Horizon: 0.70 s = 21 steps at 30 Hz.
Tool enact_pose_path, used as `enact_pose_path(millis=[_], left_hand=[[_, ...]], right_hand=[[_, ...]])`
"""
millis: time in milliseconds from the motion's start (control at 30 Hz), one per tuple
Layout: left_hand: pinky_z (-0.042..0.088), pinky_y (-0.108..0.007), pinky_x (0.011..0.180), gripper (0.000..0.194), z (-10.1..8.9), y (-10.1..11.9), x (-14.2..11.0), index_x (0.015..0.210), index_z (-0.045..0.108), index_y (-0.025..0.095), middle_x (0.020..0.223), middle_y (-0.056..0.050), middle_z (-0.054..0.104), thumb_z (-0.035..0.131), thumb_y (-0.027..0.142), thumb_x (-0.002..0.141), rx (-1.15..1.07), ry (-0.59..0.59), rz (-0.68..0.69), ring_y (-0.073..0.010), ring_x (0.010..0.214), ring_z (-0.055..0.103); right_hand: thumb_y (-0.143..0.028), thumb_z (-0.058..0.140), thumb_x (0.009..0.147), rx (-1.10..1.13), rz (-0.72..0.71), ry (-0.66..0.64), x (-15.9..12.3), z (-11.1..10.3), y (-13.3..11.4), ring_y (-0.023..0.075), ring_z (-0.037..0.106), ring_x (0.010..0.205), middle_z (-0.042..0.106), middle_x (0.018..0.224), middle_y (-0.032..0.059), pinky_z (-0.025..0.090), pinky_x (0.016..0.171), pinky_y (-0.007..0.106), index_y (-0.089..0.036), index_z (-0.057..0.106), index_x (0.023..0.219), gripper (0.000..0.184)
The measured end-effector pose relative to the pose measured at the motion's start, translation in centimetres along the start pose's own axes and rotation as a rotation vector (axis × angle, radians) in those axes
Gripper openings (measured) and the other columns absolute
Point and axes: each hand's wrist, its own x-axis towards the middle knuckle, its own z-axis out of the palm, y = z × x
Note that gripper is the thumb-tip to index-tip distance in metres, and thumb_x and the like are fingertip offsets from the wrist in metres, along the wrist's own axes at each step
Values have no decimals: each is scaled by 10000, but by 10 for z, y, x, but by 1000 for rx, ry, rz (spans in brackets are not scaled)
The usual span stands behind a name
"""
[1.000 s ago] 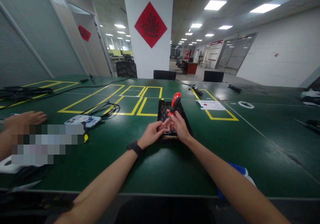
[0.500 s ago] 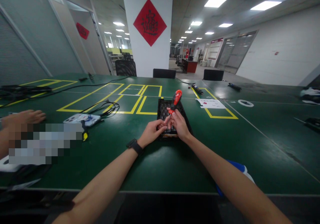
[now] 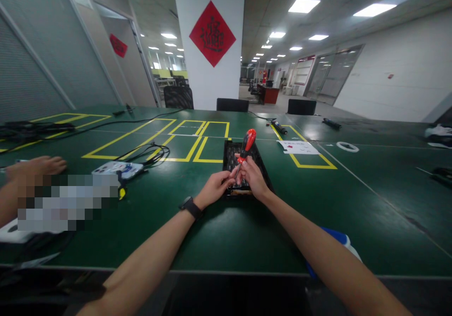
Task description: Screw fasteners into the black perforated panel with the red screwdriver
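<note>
My right hand [image 3: 253, 178] is closed around the lower part of a red-handled screwdriver [image 3: 247, 143], whose handle points up and away. My left hand [image 3: 214, 189] pinches at the screwdriver's tip, fingers together; what is between them is too small to make out. Both hands hover over the near end of a black tray [image 3: 230, 153] lying on the green table [image 3: 226, 231]. A dark watch [image 3: 191, 207] sits on my left wrist.
Another person's hand [image 3: 35, 166] rests at the far left by a blurred patch. A phone-like device [image 3: 117, 169] with black cables [image 3: 148, 152] lies left of the tray. Yellow tape boxes, a white paper [image 3: 297, 147] and a tape ring [image 3: 347, 147] lie beyond. A blue-white object [image 3: 335, 239] sits under my right forearm.
The hands and the screwdriver stay together over the tray's near end; the handle has shifted only slightly. The view bobbed a little.
</note>
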Motion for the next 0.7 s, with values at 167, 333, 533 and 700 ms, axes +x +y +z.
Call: enact_pose_path(millis=[167, 333, 533, 700], left_hand=[[355, -204, 604, 227, 0, 4, 0, 788, 549, 137, 674, 21, 516, 495, 355, 818, -49, -11, -28, -91, 621, 443], [348, -200, 579, 231, 2, 4, 1, 743, 525, 138, 633, 33, 485, 526, 363, 794, -59, 11, -40, -89, 594, 420], [375, -219, 639, 248, 1, 1, 0, 780, 567, 130, 707, -4, 549, 446, 336, 844, -12, 0, -12, -108, 653, 470], [379, -215, 639, 248, 1, 5, 0, 791, 573, 132, 708, -3, 560, 437, 332, 848, -23, -4, -21, -106, 654, 481]], right_hand=[[-386, 372, 878, -17, -22, 16, 0, 0, 1, 64, 485, 457, 594, 707, -3, 407, 470, 209, -194, 411, 1221, 395], [-390, 394, 868, -33, -39, 25, -1, 1, -1, 63, 490, 466, 599, 715, -1, 411, 481, 205, -194, 417, 1217, 401], [-412, 382, 868, -4, 0, 3, 0, 0, -1, 70, 492, 466, 592, 699, -3, 419, 480, 212, -198, 413, 1208, 403], [-414, 388, 865, 14, 5, 10, 1, -1, 0, 68, 477, 452, 568, 667, -18, 413, 467, 213, -196, 418, 1201, 402]])
